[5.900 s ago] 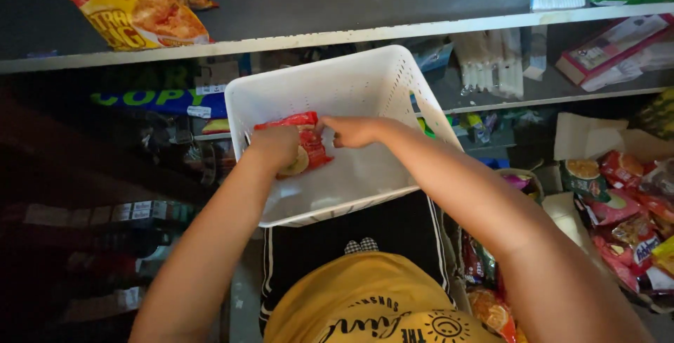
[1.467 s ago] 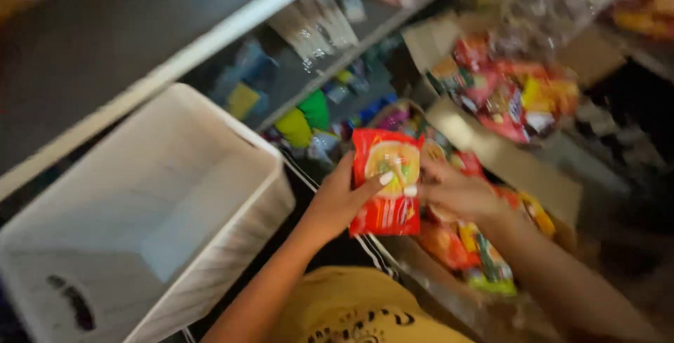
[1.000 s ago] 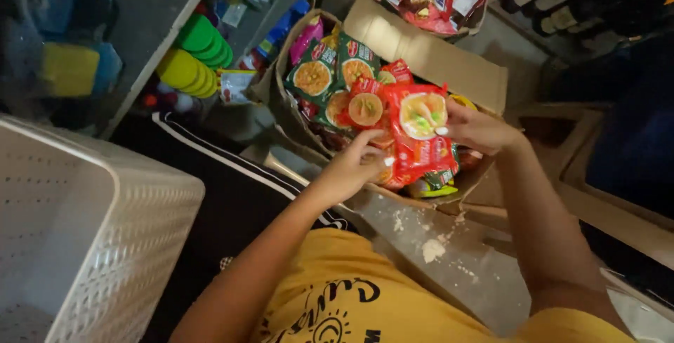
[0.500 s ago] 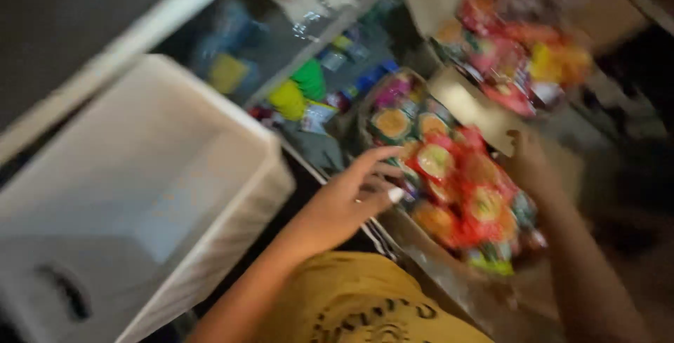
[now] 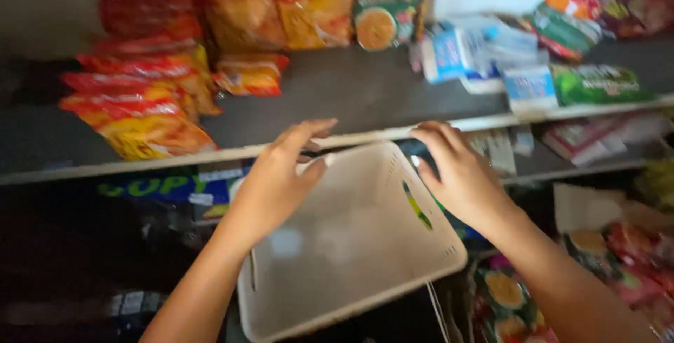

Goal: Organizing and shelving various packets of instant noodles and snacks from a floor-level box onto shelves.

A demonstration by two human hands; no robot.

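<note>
A white plastic basket [image 5: 421, 266] sits in front of me, below a grey shelf; nothing shows inside it. My left hand [image 5: 277, 178] hovers over its far left rim, fingers spread, holding nothing. My right hand [image 5: 460, 174] is over the far right rim, fingers apart and also holding nothing. Whether either hand touches the rim is blurred. Red and orange snack packets [image 5: 140, 115] lie stacked on the shelf [image 5: 351, 94] beyond my left hand.
More packets and small blue and white boxes [image 5: 484, 55] line the shelf's back and right. A lower shelf [image 5: 583, 164] holds flat packs. A carton of round-lidded noodle packs [image 5: 618, 259] stands at the lower right. Dark shelving fills the lower left.
The view swung from the carton on the right back to the shelf and basket. The red packet held earlier is no longer in my hands; both now hover over the basket.
</note>
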